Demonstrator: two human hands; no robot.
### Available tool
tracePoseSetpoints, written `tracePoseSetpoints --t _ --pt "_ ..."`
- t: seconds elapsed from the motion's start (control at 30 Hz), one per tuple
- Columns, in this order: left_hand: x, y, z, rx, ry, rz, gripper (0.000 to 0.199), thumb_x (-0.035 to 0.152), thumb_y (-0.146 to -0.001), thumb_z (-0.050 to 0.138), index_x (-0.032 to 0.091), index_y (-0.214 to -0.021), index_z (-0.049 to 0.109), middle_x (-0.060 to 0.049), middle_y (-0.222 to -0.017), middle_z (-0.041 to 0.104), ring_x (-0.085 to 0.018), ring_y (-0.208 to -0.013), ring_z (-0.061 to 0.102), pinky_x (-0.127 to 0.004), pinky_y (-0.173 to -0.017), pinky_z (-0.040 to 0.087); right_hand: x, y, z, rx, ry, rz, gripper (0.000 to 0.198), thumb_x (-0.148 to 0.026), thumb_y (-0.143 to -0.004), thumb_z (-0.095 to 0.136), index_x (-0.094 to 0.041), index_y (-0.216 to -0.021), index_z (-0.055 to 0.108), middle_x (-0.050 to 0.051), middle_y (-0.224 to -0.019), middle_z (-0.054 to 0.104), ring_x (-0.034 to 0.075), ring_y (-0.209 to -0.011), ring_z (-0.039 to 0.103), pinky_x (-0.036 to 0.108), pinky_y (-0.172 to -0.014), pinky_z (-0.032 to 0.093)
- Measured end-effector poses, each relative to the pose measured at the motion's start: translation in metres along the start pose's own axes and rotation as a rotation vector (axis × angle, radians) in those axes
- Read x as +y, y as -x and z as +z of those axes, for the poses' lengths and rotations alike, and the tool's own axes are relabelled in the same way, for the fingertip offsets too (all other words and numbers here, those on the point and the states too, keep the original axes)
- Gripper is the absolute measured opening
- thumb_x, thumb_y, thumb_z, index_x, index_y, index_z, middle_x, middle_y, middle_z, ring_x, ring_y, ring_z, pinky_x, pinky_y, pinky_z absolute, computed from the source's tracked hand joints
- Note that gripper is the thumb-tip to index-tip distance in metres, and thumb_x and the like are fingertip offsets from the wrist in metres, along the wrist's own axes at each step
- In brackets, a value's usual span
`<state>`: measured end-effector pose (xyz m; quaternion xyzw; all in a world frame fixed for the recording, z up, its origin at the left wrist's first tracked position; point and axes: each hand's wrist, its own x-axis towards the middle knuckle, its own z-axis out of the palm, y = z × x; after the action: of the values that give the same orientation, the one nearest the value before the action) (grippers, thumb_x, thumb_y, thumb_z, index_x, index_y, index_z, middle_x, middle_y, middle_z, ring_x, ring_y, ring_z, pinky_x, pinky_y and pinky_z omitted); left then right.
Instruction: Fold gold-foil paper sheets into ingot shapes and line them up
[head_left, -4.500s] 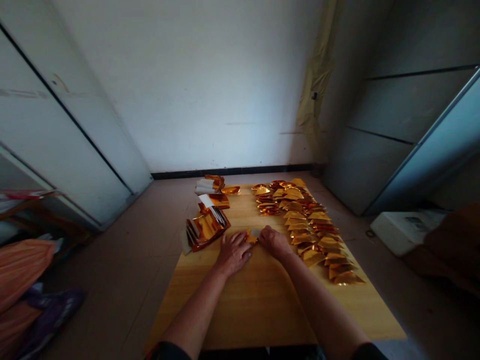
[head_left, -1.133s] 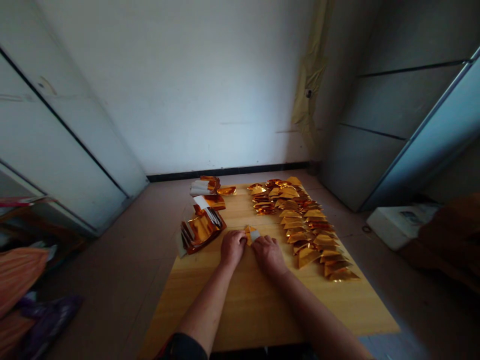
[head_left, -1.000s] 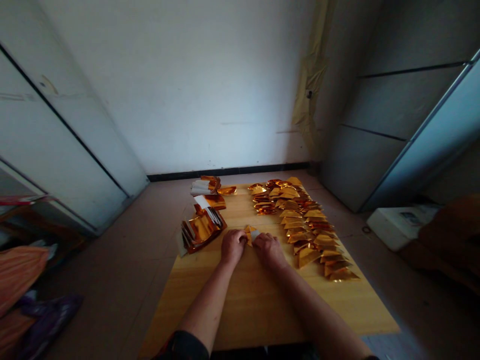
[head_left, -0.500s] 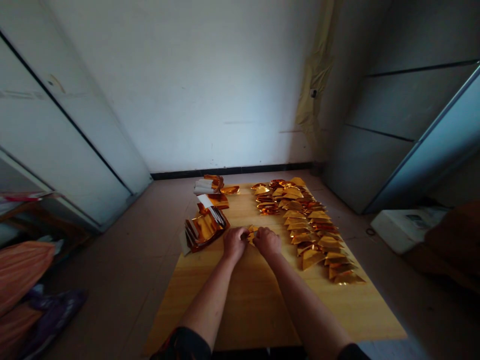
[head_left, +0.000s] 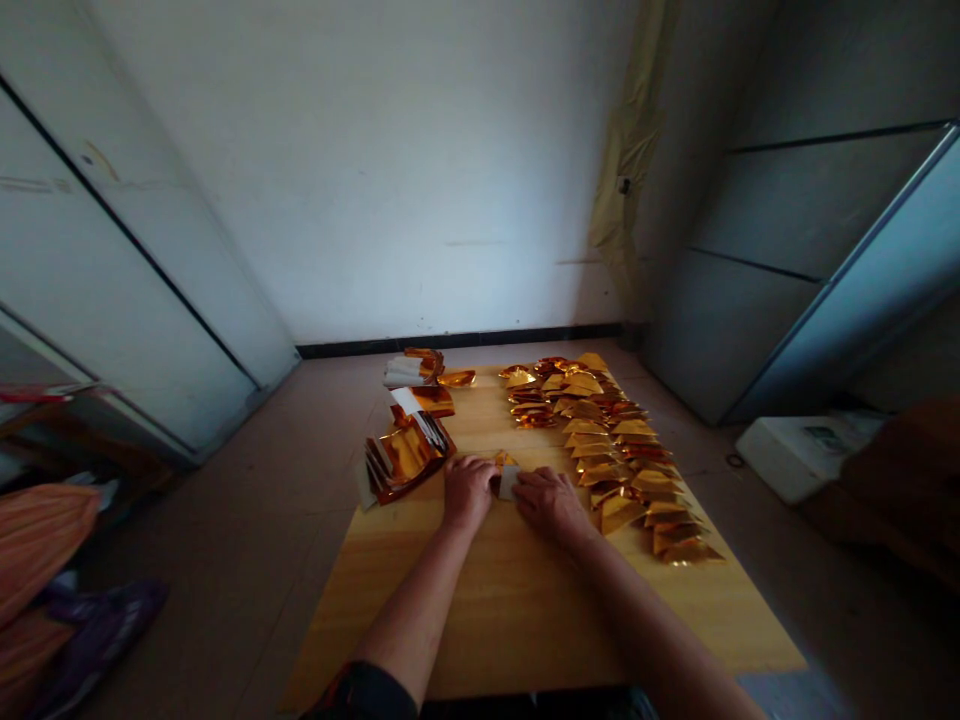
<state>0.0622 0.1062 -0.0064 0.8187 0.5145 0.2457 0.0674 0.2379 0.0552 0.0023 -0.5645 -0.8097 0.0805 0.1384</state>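
A small piece of gold foil paper (head_left: 508,484), partly folded, lies on the table in front of me with its pale back showing and some gold at its far edge. My left hand (head_left: 470,492) grips its left side, fingers curled. From the right, my right hand (head_left: 553,502) holds the other edge, its fingers bent over the paper; the thumb is hard to see. Just left of my left hand sits a stack of foil sheets (head_left: 409,455), gold with pale edges. Rows of folded gold foil pieces (head_left: 589,440) cover the right side of the table.
Another bundle of sheets (head_left: 412,368) and a single folded foil piece (head_left: 457,379) lie at the table's far left. The wooden table (head_left: 495,620) stands near a white wall (head_left: 420,180). A white box (head_left: 787,458) is on the floor at right, a purple bag (head_left: 105,630) at lower left.
The foil paper has turned so that its pale side now shows between the hands. My right hand has shifted slightly right and down, its fingers less curled. The left hand stays almost in place.
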Motion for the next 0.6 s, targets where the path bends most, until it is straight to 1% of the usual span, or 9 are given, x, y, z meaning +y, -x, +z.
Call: tracePoseSetpoints --t 0.07,0.17,0.3,0.47,0.6 --pt "-0.003 0.001 0.0 -0.01 0.017 0.013 0.028 0.005 -0.077 0.052 0.026 -0.085 0.069 -0.002 -0.103 0.072 -0.02 -0.103 0.059 -0.04 -0.09 0.035 0.007 -0.001 0.002 -0.003 -0.044 -0.024 0.021 -0.029 -0.086 0.057 -0.03 -0.104 0.068 0.001 -0.12 0.062 0.019 -0.105 0.049 0.033 -0.086 0.035" --pt "-0.007 0.004 0.001 -0.025 0.042 0.039 0.02 0.012 -0.079 0.056 0.025 -0.086 0.069 -0.002 -0.109 0.07 -0.02 -0.105 0.059 -0.039 -0.089 0.037 0.017 -0.006 0.008 0.026 -0.124 -0.034 0.021 -0.029 -0.085 0.06 -0.03 -0.103 0.07 0.002 -0.12 0.062 0.019 -0.105 0.051 0.032 -0.087 0.037" --pt "-0.011 0.007 0.003 -0.041 0.062 0.037 0.015 0.016 -0.079 0.06 0.026 -0.087 0.069 -0.002 -0.114 0.068 -0.02 -0.109 0.058 -0.039 -0.091 0.037 0.022 -0.013 0.012 0.057 -0.162 -0.045 0.016 -0.027 -0.084 0.06 -0.027 -0.096 0.071 0.003 -0.111 0.063 0.017 -0.101 0.052 0.03 -0.086 0.037" --pt "-0.011 0.006 0.005 -0.018 0.08 0.028 0.017 0.017 -0.079 0.062 0.027 -0.091 0.068 -0.002 -0.111 0.069 -0.019 -0.107 0.059 -0.038 -0.094 0.037 0.019 -0.017 0.013 0.059 -0.098 -0.071 0.014 -0.025 -0.086 0.057 -0.023 -0.091 0.07 0.004 -0.1 0.063 0.016 -0.095 0.053 0.028 -0.08 0.036" --pt "-0.01 0.006 0.005 -0.016 0.069 0.005 0.02 0.016 -0.078 0.062 0.025 -0.094 0.065 -0.002 -0.102 0.071 -0.019 -0.1 0.061 -0.036 -0.089 0.039 0.017 -0.02 0.015 0.061 -0.066 -0.094 0.016 -0.022 -0.088 0.052 -0.022 -0.089 0.069 0.004 -0.095 0.063 0.016 -0.091 0.054 0.027 -0.078 0.037"
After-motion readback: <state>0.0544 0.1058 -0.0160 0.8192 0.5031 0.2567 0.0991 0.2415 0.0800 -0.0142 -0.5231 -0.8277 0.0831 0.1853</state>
